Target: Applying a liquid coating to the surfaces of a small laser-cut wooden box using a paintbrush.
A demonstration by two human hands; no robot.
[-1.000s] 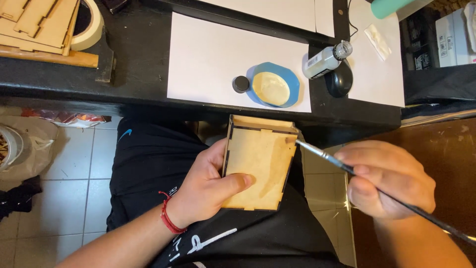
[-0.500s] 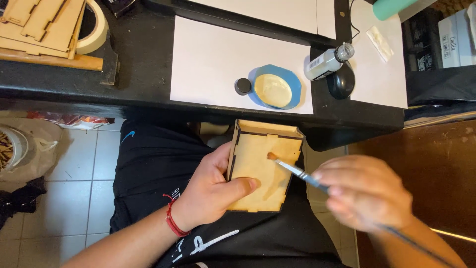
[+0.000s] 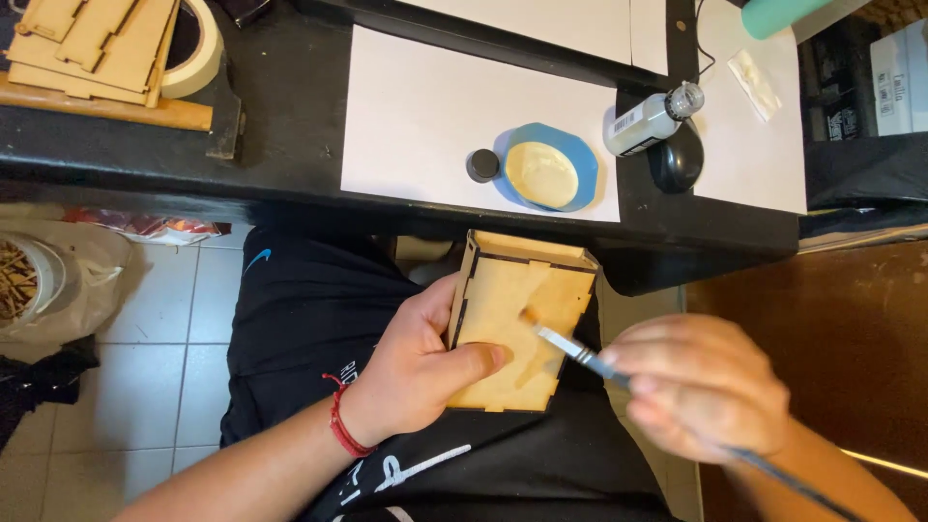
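My left hand [image 3: 418, 367] grips a small open wooden box [image 3: 512, 329] over my lap, thumb lying across its inner face. My right hand [image 3: 701, 387], blurred, holds a thin paintbrush [image 3: 570, 350] whose tip rests on the inside of the box near its middle. On the black desk above sits a blue dish [image 3: 546, 174] with pale liquid, a dark cap [image 3: 482, 165] beside it and a small bottle [image 3: 648, 121] lying on its side.
White paper sheets [image 3: 425, 106] cover the desk. Flat wooden pieces [image 3: 92, 43] and a tape roll [image 3: 198, 48] lie at the far left. A dark computer mouse [image 3: 677, 159] sits right of the dish. A plastic bag [image 3: 58, 280] rests on the tiled floor.
My right hand has moved left and down, and the brush tip has travelled from the box's upper right edge to the middle of its inner face. The left hand keeps its grip.
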